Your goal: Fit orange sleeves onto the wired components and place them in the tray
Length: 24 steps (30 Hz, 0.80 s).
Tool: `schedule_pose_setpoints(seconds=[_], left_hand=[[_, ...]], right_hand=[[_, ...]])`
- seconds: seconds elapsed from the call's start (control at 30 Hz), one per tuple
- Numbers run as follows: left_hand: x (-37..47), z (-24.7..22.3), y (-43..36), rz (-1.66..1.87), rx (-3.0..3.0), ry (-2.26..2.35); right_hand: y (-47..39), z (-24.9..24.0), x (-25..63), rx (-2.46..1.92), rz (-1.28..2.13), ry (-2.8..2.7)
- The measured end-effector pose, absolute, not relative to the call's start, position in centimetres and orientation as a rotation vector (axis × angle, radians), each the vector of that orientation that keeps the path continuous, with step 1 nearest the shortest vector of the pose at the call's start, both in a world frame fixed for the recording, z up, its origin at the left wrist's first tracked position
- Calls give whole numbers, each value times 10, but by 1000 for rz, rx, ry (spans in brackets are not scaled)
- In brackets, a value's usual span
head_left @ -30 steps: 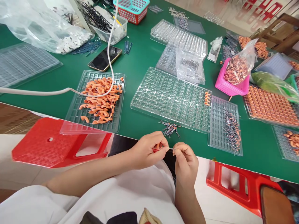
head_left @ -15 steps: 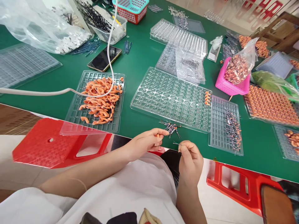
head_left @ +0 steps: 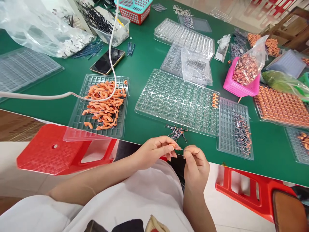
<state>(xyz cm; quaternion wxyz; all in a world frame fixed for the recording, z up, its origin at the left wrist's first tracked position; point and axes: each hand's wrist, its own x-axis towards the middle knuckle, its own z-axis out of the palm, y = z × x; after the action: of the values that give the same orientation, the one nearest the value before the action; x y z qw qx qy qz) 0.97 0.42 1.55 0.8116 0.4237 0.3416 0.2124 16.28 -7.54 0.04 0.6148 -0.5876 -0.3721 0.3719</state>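
Note:
My left hand [head_left: 154,151] pinches a small orange sleeve at its fingertips, at the near edge of the green table [head_left: 145,61]. My right hand [head_left: 196,164] pinches a thin wire-leaded component, and its tip meets the orange sleeve. Just beyond the hands lies a small bundle of leaded components [head_left: 177,131]. Left of it a clear tray holds a heap of orange sleeves [head_left: 103,103]. Straight ahead lies a clear pocketed tray [head_left: 173,100] with a few orange pieces [head_left: 214,100] along its right edge.
A white cable [head_left: 72,94] crosses the orange heap. A phone [head_left: 107,60], plastic bags, a pink basket [head_left: 240,87], a tray of components [head_left: 238,130] and filled orange trays [head_left: 280,108] cover the table. Red stools [head_left: 55,151] stand below the near edge.
My hands met a second ago, drew apart with the left reaching toward the bundle, and have now come together again, fingertip to fingertip.

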Motion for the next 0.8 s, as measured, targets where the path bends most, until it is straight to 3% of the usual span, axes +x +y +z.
schedule_pose_setpoints(seconds=[0.8], left_hand=[[8, 11, 3, 530, 1024, 731]], right_hand=[[-73, -5, 170, -1344, 1081, -674]])
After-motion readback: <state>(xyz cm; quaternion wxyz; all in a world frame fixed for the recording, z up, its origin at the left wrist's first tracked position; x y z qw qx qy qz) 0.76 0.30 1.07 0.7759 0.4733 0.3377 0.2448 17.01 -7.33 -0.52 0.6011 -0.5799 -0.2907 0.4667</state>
